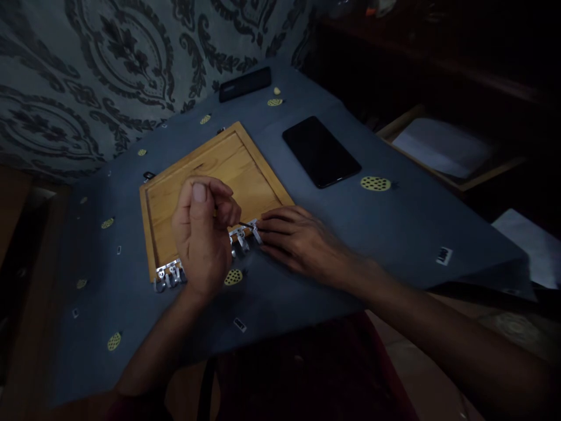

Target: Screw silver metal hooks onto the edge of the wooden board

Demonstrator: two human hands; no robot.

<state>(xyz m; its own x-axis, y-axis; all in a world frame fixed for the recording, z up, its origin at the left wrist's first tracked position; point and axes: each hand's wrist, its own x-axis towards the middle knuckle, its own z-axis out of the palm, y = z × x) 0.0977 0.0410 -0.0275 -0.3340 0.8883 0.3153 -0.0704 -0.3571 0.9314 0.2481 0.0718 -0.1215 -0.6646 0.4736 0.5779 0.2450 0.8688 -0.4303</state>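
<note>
A framed wooden board [219, 166] lies tilted on the table, with silvery metal hook strips along its near edge. The left hook strip [170, 272] carries several curved hooks. Part of the right hook strip [240, 235] shows between my hands. My left hand [199, 234] is closed above the board, thumb up and fingers curled. From its fingers a thin dark shaft [246, 225], like a screwdriver's, points at the right strip; any handle is hidden. My right hand [302, 240] presses its fingers together against that strip's right end; its thumb is hidden.
A black phone [322, 152] lies right of the board, and another dark phone-like object [245, 83] sits at the back. The blue tablecloth [394, 234] has pineapple prints. Patterned fabric [131, 52] hangs behind. An open drawer [447, 146] with papers is at the right.
</note>
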